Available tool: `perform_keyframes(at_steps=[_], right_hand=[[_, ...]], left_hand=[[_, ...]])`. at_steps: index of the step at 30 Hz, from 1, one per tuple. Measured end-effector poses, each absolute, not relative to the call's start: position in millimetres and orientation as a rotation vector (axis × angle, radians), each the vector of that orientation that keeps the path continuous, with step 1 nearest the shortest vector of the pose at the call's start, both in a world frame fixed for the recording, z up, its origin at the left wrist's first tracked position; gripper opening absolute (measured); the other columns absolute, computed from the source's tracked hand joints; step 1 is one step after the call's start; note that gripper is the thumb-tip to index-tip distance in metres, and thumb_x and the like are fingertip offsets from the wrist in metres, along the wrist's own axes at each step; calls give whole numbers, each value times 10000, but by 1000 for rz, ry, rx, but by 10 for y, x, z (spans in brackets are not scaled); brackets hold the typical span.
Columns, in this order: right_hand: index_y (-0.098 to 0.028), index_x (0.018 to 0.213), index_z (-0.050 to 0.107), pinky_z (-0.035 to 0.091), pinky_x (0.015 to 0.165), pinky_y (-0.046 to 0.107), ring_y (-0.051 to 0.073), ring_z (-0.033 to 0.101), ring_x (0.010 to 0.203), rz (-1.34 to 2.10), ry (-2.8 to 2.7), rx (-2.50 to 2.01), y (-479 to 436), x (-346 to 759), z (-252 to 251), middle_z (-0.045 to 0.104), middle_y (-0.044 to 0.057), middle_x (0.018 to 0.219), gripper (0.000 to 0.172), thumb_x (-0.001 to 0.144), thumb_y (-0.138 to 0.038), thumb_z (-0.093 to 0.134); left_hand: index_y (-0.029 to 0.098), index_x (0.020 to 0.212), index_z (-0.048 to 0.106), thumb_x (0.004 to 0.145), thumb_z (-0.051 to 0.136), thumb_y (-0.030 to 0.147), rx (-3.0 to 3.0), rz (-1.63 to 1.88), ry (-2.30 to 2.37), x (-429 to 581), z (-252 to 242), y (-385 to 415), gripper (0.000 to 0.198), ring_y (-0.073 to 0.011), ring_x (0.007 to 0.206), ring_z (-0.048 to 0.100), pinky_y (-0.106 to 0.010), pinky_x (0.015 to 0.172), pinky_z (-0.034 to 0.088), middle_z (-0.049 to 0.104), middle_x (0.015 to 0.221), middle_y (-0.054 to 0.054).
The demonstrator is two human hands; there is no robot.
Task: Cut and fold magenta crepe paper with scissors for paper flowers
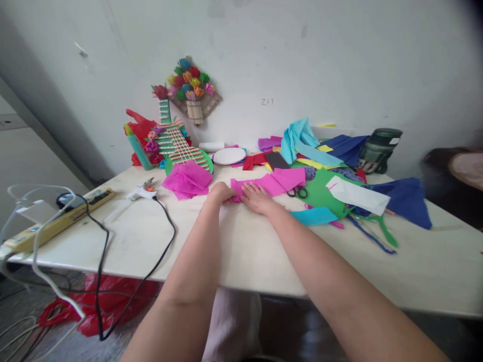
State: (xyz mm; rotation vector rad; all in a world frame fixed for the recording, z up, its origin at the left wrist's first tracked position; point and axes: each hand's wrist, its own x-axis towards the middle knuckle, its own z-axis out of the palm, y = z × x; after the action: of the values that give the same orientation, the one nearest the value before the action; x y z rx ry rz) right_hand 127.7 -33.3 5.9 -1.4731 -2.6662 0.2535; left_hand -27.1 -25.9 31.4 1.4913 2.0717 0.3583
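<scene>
A bright pink strip of crepe paper (281,182) lies across the middle of the table. At its left end my left hand (221,193) is closed, with curled fingertips on the paper's edge; the thumb side is partly hidden. My right hand (257,198) rests flat on the strip with its fingers spread. To the left sits a crumpled pink sheet (187,180), apart from both hands. Black-handled scissors (298,192) lie just right of my right hand, partly under the strip.
A hot glue gun (143,192) with a black cord and a yellow power strip (56,221) are on the left. A decorated guitar (181,146) leans at the back. Coloured paper, a phone (277,161) and a dark green bottle (378,151) crowd the right.
</scene>
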Motion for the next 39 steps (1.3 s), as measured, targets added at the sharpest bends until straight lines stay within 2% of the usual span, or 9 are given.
perform_keyframes(at_steps=[3, 6, 10, 15, 19, 23, 27, 34, 39], right_hand=[[-140, 1475, 203, 54, 1134, 418, 220, 51, 1423, 255, -2670, -1469, -328, 1277, 58, 114, 35, 1552, 655, 923, -488, 156], [-137, 1475, 204, 57, 1134, 419, 226, 64, 1422, 247, -2667, -1467, -322, 1275, 47, 120, 38, 1550, 657, 924, -491, 153], [-134, 1471, 222, 67, 1131, 426, 233, 73, 1421, 229, -2658, -1460, -323, 1270, 38, 136, 50, 1548, 653, 924, -485, 155], [-139, 1474, 207, 60, 1131, 430, 231, 58, 1422, 239, -2658, -1463, -315, 1263, 32, 131, 43, 1549, 658, 927, -491, 116], [-132, 1478, 188, 47, 1135, 420, 218, 56, 1422, 261, -2647, -1476, -299, 1254, 21, 130, 41, 1549, 668, 927, -498, 100], [-139, 1479, 187, 52, 1134, 421, 213, 54, 1422, 257, -2646, -1489, -289, 1244, 14, 123, 30, 1550, 657, 929, -489, 109], [-137, 1479, 185, 55, 1134, 420, 213, 60, 1421, 255, -2641, -1489, -290, 1242, 13, 123, 26, 1550, 652, 929, -478, 110], [-130, 1478, 193, 52, 1135, 424, 219, 64, 1421, 237, -2640, -1486, -285, 1239, 10, 133, 31, 1549, 656, 928, -472, 86], [-138, 1480, 181, 62, 1132, 433, 227, 66, 1421, 224, -2646, -1488, -279, 1236, 4, 133, 40, 1550, 638, 931, -457, 115]], left_hand=[[158, 668, 675, 674, 633, 320, 1586, 281, 2127, -317, 328, -298, 168, -224, 711, 666, -266, 613, 499, 702, 747, -115], [165, 904, 682, 614, 695, 467, 1675, 274, 2378, -315, 419, -424, 419, -310, 939, 634, -353, 762, 494, 688, 970, -163], [197, 1133, 592, 619, 701, 513, 1851, 281, 2455, -266, 517, -571, 613, -325, 1102, 547, -406, 892, 441, 614, 1165, -155], [292, 1335, 449, 785, 567, 449, 2307, 253, 2162, -268, 392, -527, 584, -312, 1408, 50, -476, 1106, 160, 226, 1525, -30], [365, 1352, 434, 863, 417, 426, 2283, 136, 2039, -290, 255, -448, 493, -316, 1406, -60, -563, 1096, 1, 260, 1511, 47], [415, 1362, 400, 882, 344, 418, 2249, 73, 2022, -281, 233, -457, 483, -321, 1408, -24, -628, 1061, 8, 321, 1484, 53], [427, 1402, 311, 904, 222, 444, 2255, -63, 2028, -262, 259, -480, 507, -327, 1407, -25, -668, 1036, 41, 230, 1517, 76], [348, 1447, 251, 904, 186, 415, 2355, -90, 2073, -270, 214, -434, 550, -335, 1395, -102, -652, 1053, -22, 153, 1531, 89], [313, 1451, 257, 884, 242, 267, 2510, -45, 2026, -250, 174, -402, 569, -248, 1414, -56, -566, 1099, -30, 201, 1522, 70]])
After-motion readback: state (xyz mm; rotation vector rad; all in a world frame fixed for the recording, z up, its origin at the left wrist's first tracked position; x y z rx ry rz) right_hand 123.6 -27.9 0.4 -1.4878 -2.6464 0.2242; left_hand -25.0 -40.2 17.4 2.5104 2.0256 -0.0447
